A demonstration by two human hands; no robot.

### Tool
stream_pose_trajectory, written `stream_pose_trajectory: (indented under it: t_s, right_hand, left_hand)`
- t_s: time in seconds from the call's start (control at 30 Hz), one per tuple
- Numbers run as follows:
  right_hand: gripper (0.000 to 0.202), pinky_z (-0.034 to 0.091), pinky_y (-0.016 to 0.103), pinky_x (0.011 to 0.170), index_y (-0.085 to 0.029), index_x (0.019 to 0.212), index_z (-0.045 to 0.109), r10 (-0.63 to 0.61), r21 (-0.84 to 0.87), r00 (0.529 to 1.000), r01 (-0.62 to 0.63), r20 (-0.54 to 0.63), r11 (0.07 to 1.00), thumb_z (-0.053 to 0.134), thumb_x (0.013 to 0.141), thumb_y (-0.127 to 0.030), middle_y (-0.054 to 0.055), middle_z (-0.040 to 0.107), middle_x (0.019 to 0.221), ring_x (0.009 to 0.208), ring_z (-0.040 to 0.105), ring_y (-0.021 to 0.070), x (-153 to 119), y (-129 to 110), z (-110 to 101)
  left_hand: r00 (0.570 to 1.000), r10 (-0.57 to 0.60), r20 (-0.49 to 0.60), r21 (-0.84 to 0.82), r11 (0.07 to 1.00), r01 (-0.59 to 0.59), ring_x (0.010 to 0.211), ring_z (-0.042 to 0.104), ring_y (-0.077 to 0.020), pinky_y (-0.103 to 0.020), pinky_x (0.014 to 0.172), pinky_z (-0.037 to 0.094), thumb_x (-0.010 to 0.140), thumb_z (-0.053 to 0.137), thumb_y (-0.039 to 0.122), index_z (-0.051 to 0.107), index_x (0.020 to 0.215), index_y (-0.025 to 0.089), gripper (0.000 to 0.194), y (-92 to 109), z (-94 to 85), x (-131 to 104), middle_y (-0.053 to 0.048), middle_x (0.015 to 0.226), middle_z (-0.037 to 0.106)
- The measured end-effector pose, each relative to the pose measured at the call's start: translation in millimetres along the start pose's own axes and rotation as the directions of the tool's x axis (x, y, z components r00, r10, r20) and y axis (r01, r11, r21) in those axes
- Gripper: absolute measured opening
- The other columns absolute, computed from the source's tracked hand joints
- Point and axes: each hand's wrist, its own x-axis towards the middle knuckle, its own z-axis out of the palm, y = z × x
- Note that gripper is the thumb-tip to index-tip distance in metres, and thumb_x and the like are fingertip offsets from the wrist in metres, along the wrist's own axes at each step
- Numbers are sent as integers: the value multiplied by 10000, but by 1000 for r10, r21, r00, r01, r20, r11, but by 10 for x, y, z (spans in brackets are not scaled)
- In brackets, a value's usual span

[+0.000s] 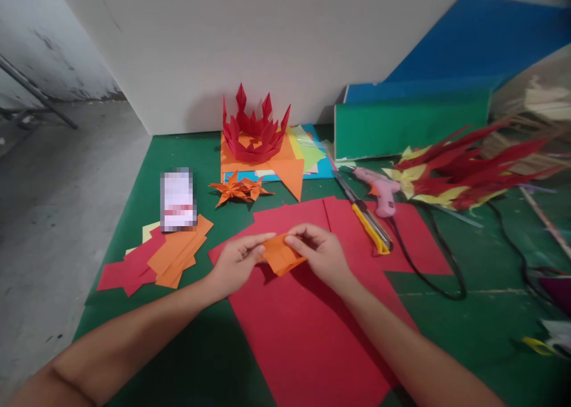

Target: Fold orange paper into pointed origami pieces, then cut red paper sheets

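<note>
A small folded piece of orange paper (pixel 282 257) is held between my two hands, above large red sheets (pixel 307 329). My left hand (pixel 236 262) pinches its left corner between thumb and fingers. On the other side, my right hand (pixel 320 254) grips the upper right edge, thumb on top and fingers curled behind. Beyond my hands, orange paper flowers (pixel 241 188) lie near a red folded-paper crown (pixel 256 136). A yellow cutter (pixel 370 225) rests on the red paper to the right, beside a pink glue gun (pixel 379 193).
On the left, a phone (pixel 178 199) with a blurred screen lies over orange strips (pixel 181 255) and red strips (pixel 120 275). Red and yellow paper pieces (pixel 464 169) and a black cable (pixel 446 291) are at the right. A green board (pixel 413 124) stands at the back.
</note>
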Motion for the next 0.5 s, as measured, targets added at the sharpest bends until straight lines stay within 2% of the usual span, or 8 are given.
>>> stream_pose_trajectory:
  t_s: [0.13, 0.27, 0.33, 0.4, 0.5]
  right_hand:
    - [229, 469, 262, 579, -198, 701, 613, -1, 6, 999, 1, -41, 1000, 713, 692, -405, 3, 615, 671, 611, 557, 131, 31, 19, -22]
    - [236, 468, 261, 574, -195, 696, 612, -2, 17, 998, 3, -57, 1000, 721, 683, -404, 5, 614, 672, 603, 552, 127, 45, 15, -36]
    - [235, 459, 255, 564, -194, 697, 609, 1, 22, 997, 1, -80, 1000, 712, 692, -406, 2, 604, 663, 592, 542, 121, 45, 7, -47]
    - [229, 451, 247, 556, -197, 710, 602, 7, 37, 994, -3, -110, 999, 698, 709, -405, -5, 592, 656, 581, 532, 114, 43, 2, -56]
    - [222, 448, 238, 552, -205, 745, 577, 19, 61, 995, -12, -100, 998, 692, 718, -393, -17, 583, 656, 569, 532, 106, 36, 12, -58]
  left_hand:
    - [994, -33, 107, -164, 985, 51, 1126, 622, -267, -417, 974, 502, 811, 646, 333, 660, 1156, 207, 368, -30, -16, 4, -90, 1217, 662]
    - [993, 27, 111, -202, 979, -4, 1246, 529, -274, -409, 1049, 433, 758, 703, 253, 655, 1147, 204, 395, -41, -7, 3, -110, 1283, 616]
    - [993, 31, 110, -237, 971, -4, 1235, 539, -262, -388, 1036, 443, 743, 716, 231, 628, 1173, 204, 440, -46, 1, 8, -117, 1273, 618]
    - [997, 8, 82, -268, 963, 14, 1159, 593, -233, -357, 983, 481, 729, 729, 222, 596, 1190, 205, 480, -54, 6, 22, -111, 1203, 648]
    - [999, -7, -50, -273, 962, -7, 1001, 648, -180, -305, 887, 523, 690, 765, 223, 603, 1090, 191, 433, -62, -2, 52, -76, 1060, 673]
